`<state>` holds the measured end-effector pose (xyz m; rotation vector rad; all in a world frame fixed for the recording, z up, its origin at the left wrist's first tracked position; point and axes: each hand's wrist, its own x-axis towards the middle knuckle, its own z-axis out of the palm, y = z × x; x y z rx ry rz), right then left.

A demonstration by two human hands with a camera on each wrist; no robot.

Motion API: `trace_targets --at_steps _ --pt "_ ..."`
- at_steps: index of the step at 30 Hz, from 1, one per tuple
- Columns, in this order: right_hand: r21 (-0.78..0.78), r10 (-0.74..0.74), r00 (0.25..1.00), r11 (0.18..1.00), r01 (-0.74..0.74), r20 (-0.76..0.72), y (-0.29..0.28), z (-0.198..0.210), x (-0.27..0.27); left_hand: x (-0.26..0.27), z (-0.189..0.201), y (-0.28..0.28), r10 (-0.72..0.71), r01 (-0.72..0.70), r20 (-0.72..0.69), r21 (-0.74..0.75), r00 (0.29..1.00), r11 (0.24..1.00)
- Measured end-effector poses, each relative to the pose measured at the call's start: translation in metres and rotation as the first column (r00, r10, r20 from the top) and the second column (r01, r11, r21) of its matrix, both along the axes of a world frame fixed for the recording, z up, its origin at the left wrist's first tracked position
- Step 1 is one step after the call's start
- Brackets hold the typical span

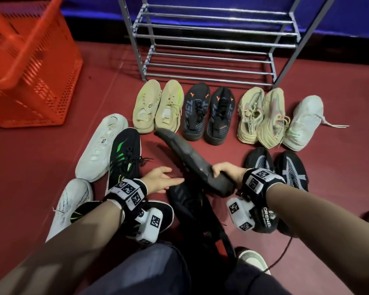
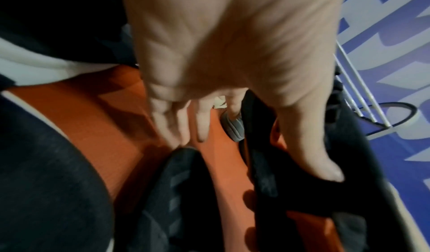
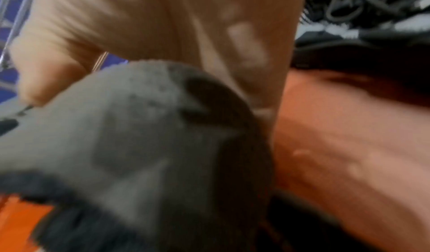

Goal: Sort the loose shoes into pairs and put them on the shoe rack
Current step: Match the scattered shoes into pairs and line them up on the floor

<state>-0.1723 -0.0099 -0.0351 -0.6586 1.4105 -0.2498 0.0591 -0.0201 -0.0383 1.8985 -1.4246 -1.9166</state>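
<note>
My right hand (image 1: 223, 171) grips the heel of a dark grey shoe (image 1: 185, 154), lifted sole up with its toe pointing at the shoes ahead. The right wrist view shows that heel (image 3: 139, 136) close up under my thumb. My left hand (image 1: 168, 180) is open, fingers straight, right over the toe of a black shoe (image 1: 185, 203) on the floor; in the left wrist view my thumb (image 2: 321, 160) touches a black shoe. The metal shoe rack (image 1: 211, 50) stands bare ahead. Before it lie a beige pair (image 1: 158, 105), a navy pair (image 1: 209, 113) and a cream pair (image 1: 262, 118).
A red basket (image 1: 30, 71) sits far left. A white shoe (image 1: 305, 122) lies right of the cream pair, with a black mesh pair (image 1: 277, 165) below it. White (image 1: 100, 147) and black-green (image 1: 126, 154) shoes lie left. A cable (image 1: 281, 254) runs near my knees.
</note>
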Motion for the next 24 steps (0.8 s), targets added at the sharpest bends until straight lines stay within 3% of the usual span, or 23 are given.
trace_targets --at_steps 2,5,8,12,15,17,19,21,24 --pt "0.078 -0.071 0.955 0.996 0.051 0.288 0.003 -0.002 0.005 -0.001 0.008 0.002 -0.056 0.053 -0.099 -0.031 0.993 0.998" --pt "0.094 -0.104 0.841 0.994 0.063 0.531 0.007 0.01 0.02 0.001 0.016 0.005 0.038 -0.056 -0.311 -0.05 0.95 0.997" --pt "0.097 -0.12 0.79 0.992 0.077 0.602 0.009 0.02 0.034 0.001 0.016 0.003 0.197 -0.196 -0.407 0.044 0.892 0.98" --pt "0.117 -0.093 0.824 0.993 0.032 0.559 0.012 0.012 0.05 0.004 0.016 0.001 0.205 -0.225 -0.302 -0.033 0.931 0.974" --pt "0.103 -0.119 0.937 0.991 0.089 0.329 0.014 0.006 0.063 0.011 0.01 0.005 0.2 -0.228 -0.208 -0.121 0.957 0.966" --pt "-0.046 -0.074 0.996 0.996 0.072 -0.048 0.012 -0.002 0.06 0.017 0.006 0.006 0.24 -0.264 -0.15 -0.168 0.959 0.95" --pt "-0.214 -0.05 0.944 0.976 -0.022 -0.326 0.008 -0.017 0.05 0.023 0.002 0.007 0.304 -0.32 -0.111 -0.175 0.946 0.931" --pt "-0.269 0.043 0.868 0.942 -0.199 -0.495 0.006 -0.024 0.042 0.031 -0.002 0.006 0.379 -0.385 -0.071 -0.168 0.923 0.907" --pt "-0.131 0.429 0.635 0.755 -0.643 -0.642 0.014 -0.017 0.04 0.041 -0.004 0.003 0.447 -0.442 0.001 -0.153 0.894 0.884"
